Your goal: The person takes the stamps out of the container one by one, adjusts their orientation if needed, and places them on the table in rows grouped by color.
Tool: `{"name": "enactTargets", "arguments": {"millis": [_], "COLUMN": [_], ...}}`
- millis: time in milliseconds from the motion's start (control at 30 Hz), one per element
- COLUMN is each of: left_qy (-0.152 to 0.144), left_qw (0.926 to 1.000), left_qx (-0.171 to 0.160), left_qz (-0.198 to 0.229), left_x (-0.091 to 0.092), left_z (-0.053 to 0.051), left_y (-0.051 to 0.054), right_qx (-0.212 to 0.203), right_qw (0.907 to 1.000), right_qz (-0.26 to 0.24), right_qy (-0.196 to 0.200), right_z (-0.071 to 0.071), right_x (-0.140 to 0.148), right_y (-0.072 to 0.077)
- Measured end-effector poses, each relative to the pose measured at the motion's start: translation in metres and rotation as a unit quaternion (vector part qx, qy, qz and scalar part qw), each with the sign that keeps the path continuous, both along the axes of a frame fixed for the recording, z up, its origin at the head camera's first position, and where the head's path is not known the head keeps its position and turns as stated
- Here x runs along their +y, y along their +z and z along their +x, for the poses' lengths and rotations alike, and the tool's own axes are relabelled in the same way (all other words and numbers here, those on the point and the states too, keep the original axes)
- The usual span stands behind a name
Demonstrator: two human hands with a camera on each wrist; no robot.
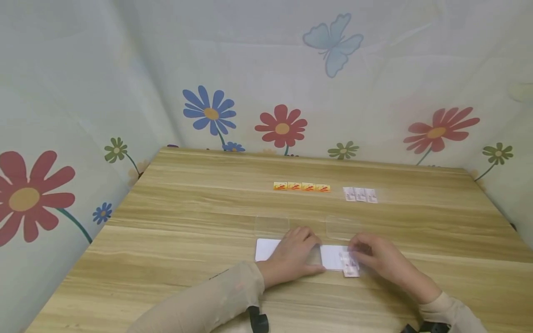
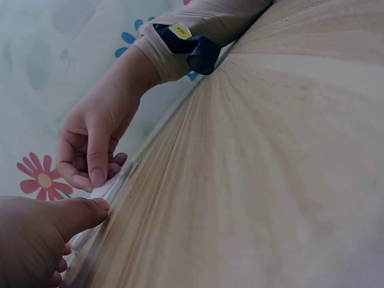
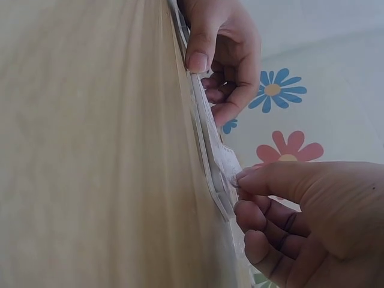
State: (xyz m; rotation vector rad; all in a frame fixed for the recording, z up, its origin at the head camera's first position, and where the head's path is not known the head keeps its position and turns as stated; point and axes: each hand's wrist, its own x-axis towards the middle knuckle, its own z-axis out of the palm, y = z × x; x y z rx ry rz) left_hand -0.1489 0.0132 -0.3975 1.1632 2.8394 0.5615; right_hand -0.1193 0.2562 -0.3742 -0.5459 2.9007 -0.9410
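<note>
My left hand (image 1: 291,256) lies palm down between two white cards. Its thumb and a fingertip touch the left end of the right-hand card (image 1: 331,257), and its back covers part of the left-hand card (image 1: 265,249). A small pale pink-and-white printed piece (image 1: 350,270) overlaps the right end of the right-hand card and hangs past its near edge. My right hand (image 1: 376,256) pinches this piece between thumb and forefinger. In the right wrist view, the right thumb (image 3: 270,180) meets its whitish, see-through edge, with the other fingers curled below.
Behind the cards lie two clear flat pieces (image 1: 272,226). Farther back are a row of several yellow-and-red printed pieces (image 1: 301,186) and three pale pink printed pieces (image 1: 360,194). A flowered cloth (image 1: 266,69) hangs behind the wooden table (image 1: 187,199).
</note>
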Motion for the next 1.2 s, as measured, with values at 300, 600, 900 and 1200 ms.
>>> {"name": "enactTargets", "arguments": {"millis": [300, 600, 900, 1200], "left_qy": [0.0, -0.001, -0.004, -0.007], "left_qw": [1.0, 1.0, 1.0, 1.0], "left_qx": [-0.001, -0.003, 0.002, 0.001], "left_qz": [0.004, 0.001, 0.003, 0.004], "left_x": [0.0, 0.0, 0.0, -0.002], "left_z": [-0.001, -0.001, -0.002, -0.002], "left_y": [-0.002, -0.001, -0.002, -0.002], "right_qx": [-0.003, -0.02, -0.012, -0.032], "right_qw": [1.0, 0.9979, 0.9961, 0.9933], "right_qz": [-0.001, -0.053, -0.078, -0.103], "right_qy": [0.003, 0.031, 0.041, 0.043], "right_z": [0.0, 0.001, 0.0, -0.003], "right_x": [0.003, 0.009, 0.011, 0.015], "right_y": [0.0, 0.005, 0.009, 0.017]}}
